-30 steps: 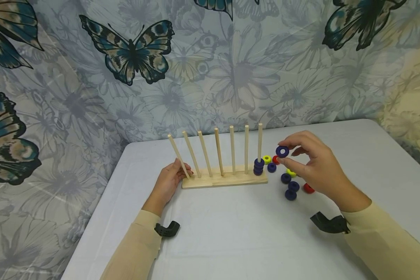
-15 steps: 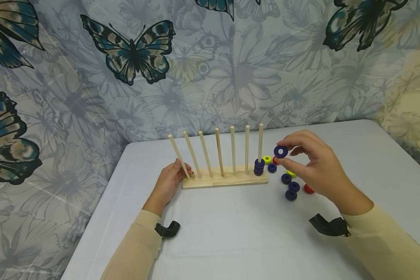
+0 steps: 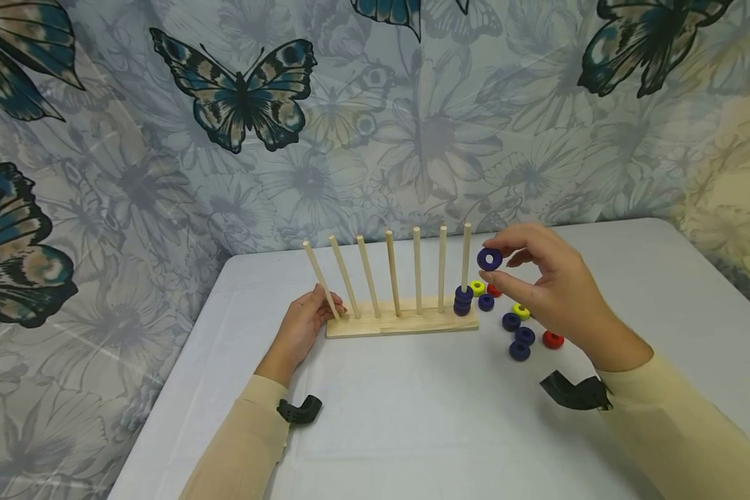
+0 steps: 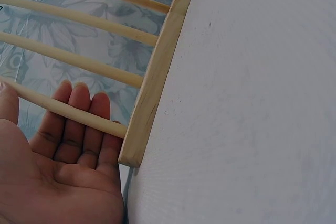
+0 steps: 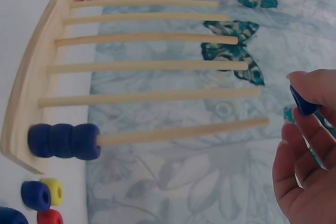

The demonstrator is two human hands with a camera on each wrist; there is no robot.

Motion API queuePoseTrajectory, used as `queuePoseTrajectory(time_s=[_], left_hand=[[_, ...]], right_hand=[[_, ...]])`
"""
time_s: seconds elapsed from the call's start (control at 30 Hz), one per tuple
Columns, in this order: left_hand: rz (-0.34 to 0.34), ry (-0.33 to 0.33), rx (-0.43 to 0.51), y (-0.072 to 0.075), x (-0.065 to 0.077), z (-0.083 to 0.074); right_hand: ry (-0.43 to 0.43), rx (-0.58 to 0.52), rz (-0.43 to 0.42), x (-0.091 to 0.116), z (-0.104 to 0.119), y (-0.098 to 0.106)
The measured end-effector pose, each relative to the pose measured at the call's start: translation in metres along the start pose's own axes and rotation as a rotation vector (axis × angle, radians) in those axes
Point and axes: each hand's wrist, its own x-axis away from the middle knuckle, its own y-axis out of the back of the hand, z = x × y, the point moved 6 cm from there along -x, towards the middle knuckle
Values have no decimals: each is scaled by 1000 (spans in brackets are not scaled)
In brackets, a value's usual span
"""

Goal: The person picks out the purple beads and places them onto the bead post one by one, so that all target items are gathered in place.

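My right hand (image 3: 553, 292) pinches a dark blue ring bead (image 3: 489, 260) between thumb and fingertips, just right of the rightmost peg (image 3: 467, 250) near its upper part. In the right wrist view the bead (image 5: 303, 102) is apart from that peg's tip. Three dark blue beads (image 5: 64, 141) sit stacked at the base of this peg. The wooden peg rack (image 3: 400, 323) has a row of upright pegs; the others carry no beads. My left hand (image 3: 300, 326) holds the leftmost peg (image 4: 73, 113) low down, fingers behind it and thumb on the other side.
On the white table (image 3: 400, 417), right of the rack, lie several loose beads: yellow (image 3: 521, 311), red (image 3: 553, 339) and dark blue (image 3: 520, 351). A patterned butterfly cloth (image 3: 325, 139) hangs behind the table. Black wrist cameras sit at both sleeves.
My right hand has moved left and slightly up with the blue ring bead, closer to the rightmost peg. The left hand stays in place on the leftmost peg.
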Motion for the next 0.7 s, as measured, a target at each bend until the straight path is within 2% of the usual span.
queuePoseTrajectory(time_s=[0.37,0.7], left_hand=[[3,6,-12,2,0,1],[6,2,-19,1,0,1]], right_hand=[[-66,15,-14,-22,-7,-7],[-135,30,-20,-32,-19,-12]])
